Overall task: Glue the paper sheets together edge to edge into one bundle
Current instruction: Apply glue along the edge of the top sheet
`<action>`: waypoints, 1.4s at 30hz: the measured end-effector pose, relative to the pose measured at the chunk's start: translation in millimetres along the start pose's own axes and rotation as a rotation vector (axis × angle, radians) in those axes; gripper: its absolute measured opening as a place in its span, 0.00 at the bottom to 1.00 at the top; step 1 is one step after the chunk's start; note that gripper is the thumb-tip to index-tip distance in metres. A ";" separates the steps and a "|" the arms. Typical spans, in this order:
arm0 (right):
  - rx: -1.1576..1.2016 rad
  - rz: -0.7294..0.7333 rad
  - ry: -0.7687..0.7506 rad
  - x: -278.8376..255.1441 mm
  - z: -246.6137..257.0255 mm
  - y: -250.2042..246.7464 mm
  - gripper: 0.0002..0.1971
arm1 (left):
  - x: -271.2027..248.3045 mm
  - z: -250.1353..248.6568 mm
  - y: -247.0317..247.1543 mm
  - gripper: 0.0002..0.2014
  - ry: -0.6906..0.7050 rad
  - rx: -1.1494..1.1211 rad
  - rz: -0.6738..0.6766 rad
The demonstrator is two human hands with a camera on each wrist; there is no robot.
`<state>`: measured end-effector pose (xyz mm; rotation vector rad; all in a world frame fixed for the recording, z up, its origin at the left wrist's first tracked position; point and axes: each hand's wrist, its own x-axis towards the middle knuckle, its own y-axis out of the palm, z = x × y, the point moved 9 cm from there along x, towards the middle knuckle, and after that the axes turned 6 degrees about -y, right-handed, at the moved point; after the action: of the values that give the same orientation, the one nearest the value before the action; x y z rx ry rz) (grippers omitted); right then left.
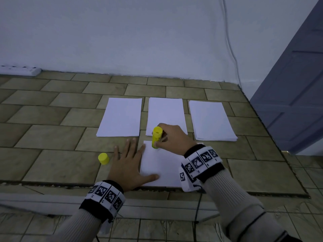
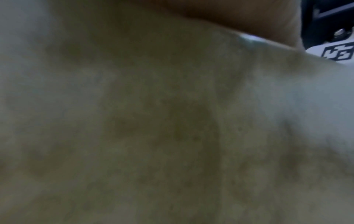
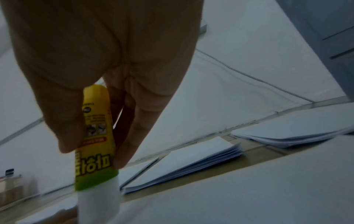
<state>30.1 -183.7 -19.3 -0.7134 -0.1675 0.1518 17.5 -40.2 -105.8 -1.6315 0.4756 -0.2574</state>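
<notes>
White paper sheets: three stacks (image 1: 211, 119) in a row at frame centre, one sheet (image 1: 162, 166) below. One uncapped yellow glue stick (image 1: 156, 137), right hand (image 1: 174, 138) grasping it, tip on that sheet. Left hand (image 1: 127, 165) flat, fingers spread, thumb on sheet. One yellow cap (image 1: 103, 158), left.

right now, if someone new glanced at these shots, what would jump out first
The yellow glue stick stands out: the right hand grips it tip-down on the far edge of the near paper sheet, while the left hand lies flat across that sheet's left edge. Its yellow cap sits on the tiled floor to the left, and three white paper stacks lie in a row beyond.
</notes>
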 end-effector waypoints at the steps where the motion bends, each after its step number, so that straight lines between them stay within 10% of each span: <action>1: 0.021 0.005 0.001 -9.5 -0.6 -1.4 0.10 | 0.0 -0.2 -0.7 0.68 -0.009 -0.011 -0.012; 14: 0.200 0.088 -0.047 -94.6 1.2 4.3 0.09 | 0.8 -1.0 3.0 0.63 0.014 -0.007 -0.093; 33: 0.004 -0.067 0.009 -16.4 -35.9 -37.5 0.07 | 1.8 1.6 4.5 0.65 -0.020 0.022 -0.025; 42: 0.040 -0.068 -0.045 -66.1 -27.2 -42.2 0.07 | 0.3 0.4 2.9 0.66 -0.014 0.014 -0.035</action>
<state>-25.5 -245.4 -18.3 -0.6637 -0.2303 0.1064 17.5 -40.1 -108.8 -1.6283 0.4343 -0.2748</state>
